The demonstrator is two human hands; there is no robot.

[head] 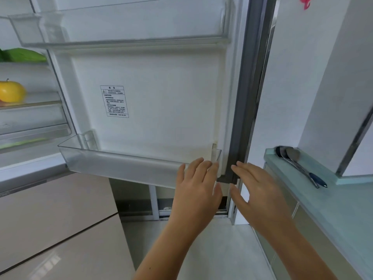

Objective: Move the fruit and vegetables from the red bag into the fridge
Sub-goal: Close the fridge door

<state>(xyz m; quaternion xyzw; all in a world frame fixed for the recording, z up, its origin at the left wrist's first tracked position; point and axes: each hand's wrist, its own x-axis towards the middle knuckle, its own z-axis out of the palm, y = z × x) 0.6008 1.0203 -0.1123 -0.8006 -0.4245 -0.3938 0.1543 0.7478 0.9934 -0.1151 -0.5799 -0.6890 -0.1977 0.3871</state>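
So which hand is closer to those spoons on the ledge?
Right. The right hand is left of the spoons, at the door edge; the left hand is farther left, at the door shelf.

L hand (196, 190) & R hand (260, 190) were bare. L forearm (171, 249) & R forearm (292, 245) were bare too, to the view's btm edge; small dark spot on L forearm.

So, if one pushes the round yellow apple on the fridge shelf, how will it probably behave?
The round yellow apple would probably roll, since its shape is rounded and the fridge shelf under it looks smooth. Its skin looks glossy, so it may be slightly slippery.
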